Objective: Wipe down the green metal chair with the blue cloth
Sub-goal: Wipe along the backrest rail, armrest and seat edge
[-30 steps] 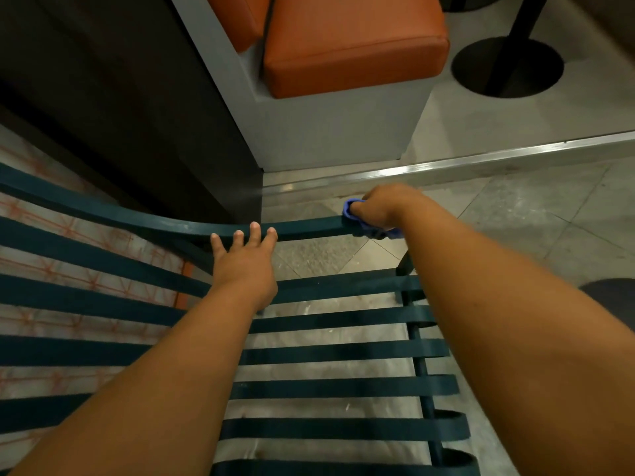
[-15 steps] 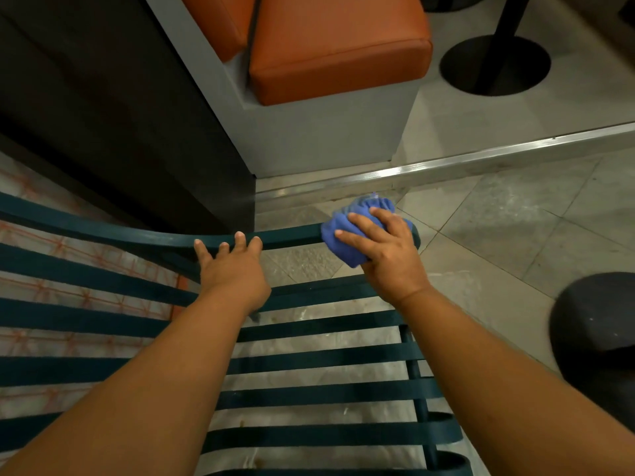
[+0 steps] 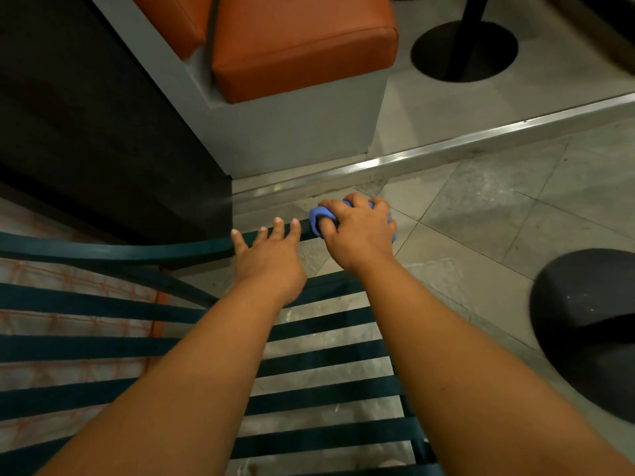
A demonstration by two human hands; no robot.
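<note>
Grey floor tiles (image 3: 481, 214) and an orange-cushioned bench (image 3: 302, 46) are seen beyond the green metal chair (image 3: 103, 250), whose top rail is steadied by the left hand (image 3: 268, 259) with fingers laid straight over it. Just to the right of that hand, the blue cloth (image 3: 318, 218) is bunched on the rail's end and gripped by the curled fingers of the right hand (image 3: 359, 231). Wiping is judged to be at the rail only; the slats nearer the person appear not yet done
</note>
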